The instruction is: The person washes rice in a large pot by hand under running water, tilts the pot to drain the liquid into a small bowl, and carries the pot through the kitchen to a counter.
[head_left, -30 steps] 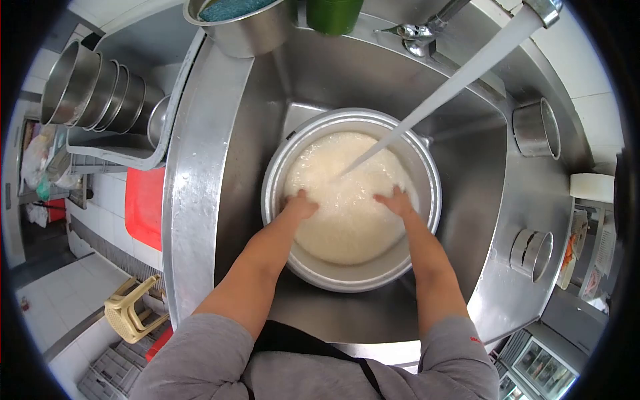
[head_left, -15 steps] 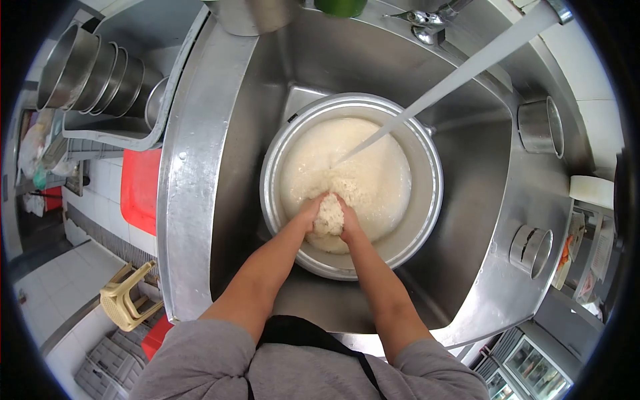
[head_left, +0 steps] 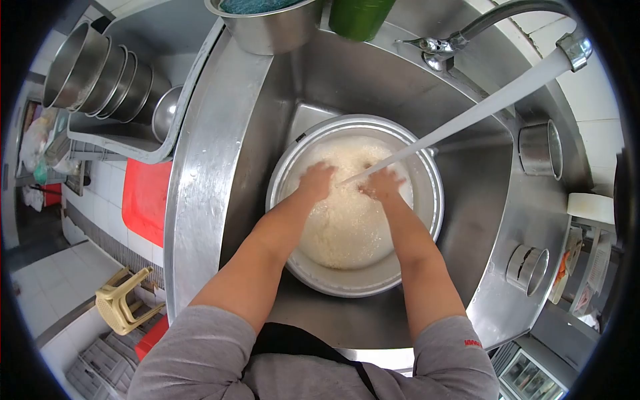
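Note:
Wet rice (head_left: 348, 230) in cloudy water fills the lower part of a round metal pot (head_left: 437, 210). Both hands are over the far half of the pot, apart from each other. My left hand (head_left: 318, 179) touches the rice water with its fingers stretched forward, the tips partly under the surface. To its right, my right hand (head_left: 383, 184) dips in with fingers spread, partly wet and covered. Neither hand holds a clump of rice. A stream of water (head_left: 467, 107) from the faucet (head_left: 575, 51) falls between the hands.
The pot stands in a deep steel sink (head_left: 467, 223). A steel bowl (head_left: 273, 30) with blue scrubbing material and a green container (head_left: 360, 15) sit at the far rim. Steel cups (head_left: 541, 149) stand on the right ledge. Stacked steel containers (head_left: 77, 70) are at left.
My hands have let go of the cupped rice, parted and moved farther forward in the pot. The view has shifted, bringing the faucet and the bowl further into sight.

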A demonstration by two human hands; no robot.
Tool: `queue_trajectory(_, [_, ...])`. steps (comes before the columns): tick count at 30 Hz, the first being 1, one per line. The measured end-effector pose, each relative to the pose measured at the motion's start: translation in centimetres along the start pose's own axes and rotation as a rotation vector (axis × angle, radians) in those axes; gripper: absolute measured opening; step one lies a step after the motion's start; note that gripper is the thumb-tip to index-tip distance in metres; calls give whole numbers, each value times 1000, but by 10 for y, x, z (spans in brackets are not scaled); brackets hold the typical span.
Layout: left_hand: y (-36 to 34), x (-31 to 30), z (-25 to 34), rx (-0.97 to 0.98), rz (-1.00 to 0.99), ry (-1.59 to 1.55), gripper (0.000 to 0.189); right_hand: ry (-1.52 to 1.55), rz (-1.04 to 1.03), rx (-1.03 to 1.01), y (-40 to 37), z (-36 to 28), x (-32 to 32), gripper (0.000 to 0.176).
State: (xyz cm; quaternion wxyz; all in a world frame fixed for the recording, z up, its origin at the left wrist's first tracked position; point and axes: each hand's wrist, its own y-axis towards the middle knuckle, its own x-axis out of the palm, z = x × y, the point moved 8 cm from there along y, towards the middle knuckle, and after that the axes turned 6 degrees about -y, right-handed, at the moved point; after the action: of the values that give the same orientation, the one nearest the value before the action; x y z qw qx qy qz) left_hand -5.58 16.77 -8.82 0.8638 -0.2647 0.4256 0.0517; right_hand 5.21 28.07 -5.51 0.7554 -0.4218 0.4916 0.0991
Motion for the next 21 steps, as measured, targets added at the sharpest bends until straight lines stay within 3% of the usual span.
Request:
queue_trajectory(1, [-6, -5, -1, 2, 0, 2, 58, 70, -247, 114, -5, 20, 17, 77])
queue_trajectory(3, [-32, 8, -30, -370, -183, -194, 75, 140, -243, 54, 9, 53, 85, 83])
queue_trajectory(4, [-39, 19, -39, -373, -191, -193, 75, 210, -244, -7, 7, 58, 114, 89])
queue_trajectory(5, [-47, 46, -59, -511, -199, -456, 84, 212, -253, -8, -6, 61, 125, 89])
queue_trajectory(6, [-54, 75, -72, -645, -198, -720, 94, 397, -332, 47, -19, 64, 139, 87])
queue_trajectory(7, [-59, 99, -76, -646, -201, -722, 94, 582, -411, 105, -34, 66, 151, 85])
queue_trajectory(8, [-70, 125, -85, -772, -105, -861, 99, 580, -412, 108, -46, 64, 158, 85])
queue_trajectory(9, [-81, 140, -89, -896, -6, -996, 104, 754, -398, 274, -59, 63, 167, 85])
queue_trajectory(10, [-93, 131, -72, -896, -11, -996, 104, 925, -382, 445, -76, 55, 180, 85])
queue_trajectory(12, [-135, 105, -27, -1180, -112, -1163, 99, 1260, -331, 790, -109, 34, 204, 85])
queue_trajectory(13, [-137, 119, -31, -1180, -116, -1161, 99, 1423, -297, 967, -124, 25, 215, 84])
queue_trajectory(14, [-133, 149, -27, -1132, -286, -1355, 94, 1424, -296, 969, -129, 17, 218, 84])
queue_trajectory(15, [-130, 167, -15, -1070, -461, -1542, 89, 1681, -466, 879, -130, -9, 225, 84])
queue_trajectory(16, [-134, 153, -5, -1069, -465, -1542, 89, 1930, -639, 767, -132, -36, 226, 84])
queue_trajectory(18, [-139, 125, 19, -1037, -488, -1606, 76, 1934, -634, 681, -138, -57, 228, 81])
queue_trajectory(21, [-96, 243, -27, -955, -486, -1670, 78, 2026, -612, 588, -120, -93, 249, 72])
